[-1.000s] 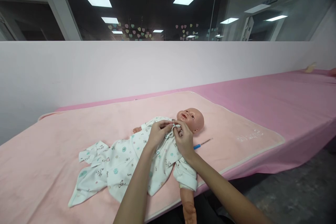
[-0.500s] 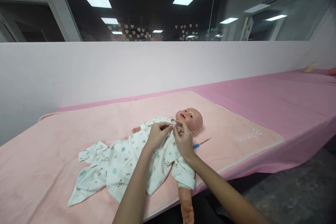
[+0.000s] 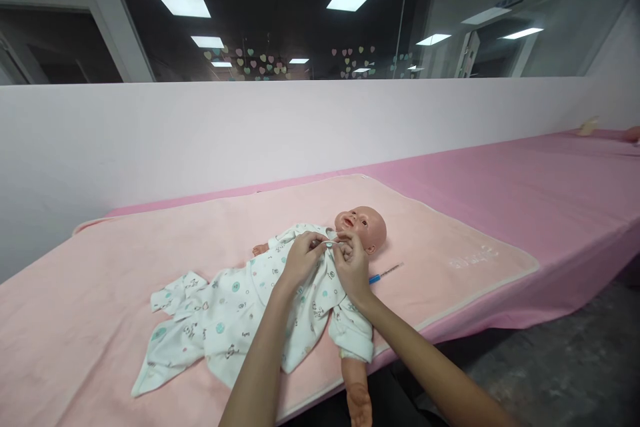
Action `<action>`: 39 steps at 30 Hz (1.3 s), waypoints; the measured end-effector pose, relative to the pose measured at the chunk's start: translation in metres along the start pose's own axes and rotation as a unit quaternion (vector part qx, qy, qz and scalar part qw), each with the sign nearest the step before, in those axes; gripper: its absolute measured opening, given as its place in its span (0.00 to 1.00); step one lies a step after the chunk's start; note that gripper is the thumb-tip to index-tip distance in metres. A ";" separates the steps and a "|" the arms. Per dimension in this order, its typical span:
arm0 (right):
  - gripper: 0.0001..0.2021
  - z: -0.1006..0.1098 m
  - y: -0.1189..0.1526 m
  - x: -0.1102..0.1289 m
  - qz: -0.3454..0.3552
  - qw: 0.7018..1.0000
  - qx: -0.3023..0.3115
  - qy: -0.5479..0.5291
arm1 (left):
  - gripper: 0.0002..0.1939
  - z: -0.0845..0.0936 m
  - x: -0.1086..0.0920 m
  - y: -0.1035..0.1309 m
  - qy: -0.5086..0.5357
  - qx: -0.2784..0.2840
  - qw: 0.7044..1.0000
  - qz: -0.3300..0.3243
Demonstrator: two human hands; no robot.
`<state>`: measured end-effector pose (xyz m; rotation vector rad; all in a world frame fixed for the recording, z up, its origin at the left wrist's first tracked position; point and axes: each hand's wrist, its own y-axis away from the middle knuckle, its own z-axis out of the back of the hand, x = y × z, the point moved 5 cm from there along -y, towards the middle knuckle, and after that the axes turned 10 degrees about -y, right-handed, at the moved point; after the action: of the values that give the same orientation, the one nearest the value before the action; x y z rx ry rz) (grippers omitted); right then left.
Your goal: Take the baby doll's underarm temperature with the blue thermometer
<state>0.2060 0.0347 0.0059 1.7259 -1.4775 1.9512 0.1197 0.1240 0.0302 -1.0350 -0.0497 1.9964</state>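
A baby doll (image 3: 369, 223) lies on its back, head to the right, on a peach blanket (image 3: 210, 227). It wears a white romper (image 3: 235, 307) with small green and grey prints; the leg parts lie flat at the left. At the doll's neck, my left hand (image 3: 304, 255) pinches the edge of the romper's collar. My right hand (image 3: 351, 265) grips the same edge just beside it, fingers curled. A small round button or snap shows between the fingertips. One doll arm (image 3: 357, 387) hangs over the near edge of the table.
A thermometer (image 3: 385, 273) with a blue end lies right of my right hand. Pink cloth (image 3: 510, 180) covers the long table, whose near edge drops to a dark floor. A white wall (image 3: 250, 133) with a window above runs behind. A pale yellow object (image 3: 589, 125) sits far right.
My fingertips have parted slightly at the collar, and the small round button or snap between them shows more plainly. The doll and thermometer lie as before.
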 end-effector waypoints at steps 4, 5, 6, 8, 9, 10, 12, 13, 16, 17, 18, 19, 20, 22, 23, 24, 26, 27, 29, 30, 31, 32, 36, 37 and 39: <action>0.07 0.001 0.000 0.000 0.000 1.000 -0.016 -0.010 | 0.09 0.000 0.000 0.000 -0.005 0.006 1.000 -0.001; 0.07 0.002 0.000 0.001 0.000 1.000 -0.016 -0.007 | 0.08 -0.001 0.000 0.000 -0.001 0.010 1.000 -0.001; 0.06 0.002 0.000 0.001 0.000 1.000 -0.015 -0.001 | 0.08 -0.001 0.000 0.000 0.006 0.016 1.000 0.000; 0.04 0.002 -0.001 0.003 0.005 1.000 -0.009 0.014 | 0.07 -0.002 0.000 0.000 0.032 0.031 0.999 0.002; 0.04 0.002 -0.001 0.004 0.012 1.000 -0.008 0.022 | 0.07 -0.003 0.000 0.001 0.051 0.037 0.998 0.005; 0.04 0.002 -0.001 0.006 0.022 0.999 -0.009 0.030 | 0.07 -0.003 0.000 0.001 0.074 0.040 0.996 0.008; 0.06 0.002 -0.002 0.008 0.042 0.998 -0.014 0.038 | 0.07 -0.002 -0.001 0.002 0.123 0.040 0.992 0.016; 0.07 0.002 -0.002 0.008 0.050 0.998 -0.013 0.040 | 0.07 -0.002 -0.001 0.002 0.145 0.040 0.988 0.022; 0.08 0.000 -0.001 0.008 0.063 0.997 0.011 0.038 | 0.10 -0.002 0.000 0.003 0.192 0.044 0.980 0.031; 0.08 -0.001 -0.001 0.008 0.066 0.997 0.019 0.039 | 0.10 -0.002 -0.001 0.004 0.200 0.045 0.978 0.031; 0.08 -0.002 -0.001 0.008 0.070 0.996 0.023 0.040 | 0.11 -0.002 -0.001 0.004 0.205 0.048 0.977 0.028; 0.08 -0.002 0.000 0.008 0.072 0.996 0.026 0.041 | 0.11 -0.002 -0.002 0.004 0.206 0.050 0.977 0.025; 0.08 -0.002 0.000 0.008 0.076 0.996 0.024 0.043 | 0.12 -0.002 -0.003 0.004 0.202 0.050 0.978 0.020; 0.08 -0.002 0.000 0.008 0.081 0.995 0.019 0.050 | 0.13 0.000 -0.006 0.005 0.182 0.047 0.982 0.011; 0.08 -0.001 0.000 0.008 0.083 0.995 0.017 0.053 | 0.14 0.001 -0.007 0.005 0.169 0.046 0.984 0.004; 0.07 -0.001 0.000 0.009 0.083 0.995 0.014 0.056 | 0.16 0.002 -0.009 0.006 0.156 0.046 0.987 -0.004; 0.07 -0.001 -0.001 0.008 0.077 0.995 0.009 0.059 | 0.19 0.006 -0.012 0.010 0.135 0.053 0.989 -0.028; 0.07 -0.001 -0.001 0.007 0.072 0.996 0.007 0.059 | 0.21 0.008 -0.014 0.012 0.127 0.060 0.989 -0.042; 0.08 0.001 -0.002 0.005 0.061 0.996 0.000 0.058 | 0.24 0.012 -0.016 0.018 0.107 0.071 0.990 -0.063; 0.08 0.001 -0.002 0.003 0.057 0.997 -0.004 0.058 | 0.25 0.014 -0.016 0.021 0.093 0.074 0.991 -0.067; 0.09 0.002 -0.003 0.002 0.052 0.997 -0.009 0.056 | 0.26 0.017 -0.016 0.024 0.076 0.072 0.992 -0.068; 0.09 0.003 -0.003 0.001 0.048 0.997 -0.014 0.053 | 0.25 0.019 -0.015 0.027 0.056 0.062 0.994 -0.066; 0.09 0.005 -0.002 0.003 0.066 0.996 -0.022 0.054 | 0.15 0.033 -0.011 0.039 -0.044 -0.043 0.997 -0.053; 0.09 0.004 -0.001 0.006 0.085 0.994 -0.013 0.061 | 0.11 0.036 -0.010 0.041 -0.065 -0.072 0.994 -0.048; 0.08 -0.001 0.004 0.014 0.139 0.987 0.029 0.077 | 0.08 0.040 -0.007 0.046 -0.088 -0.109 0.990 -0.032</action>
<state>0.1980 0.0274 0.0152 1.4123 -1.6964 2.2257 0.0638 0.1034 0.0428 -0.9754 -0.3989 2.0505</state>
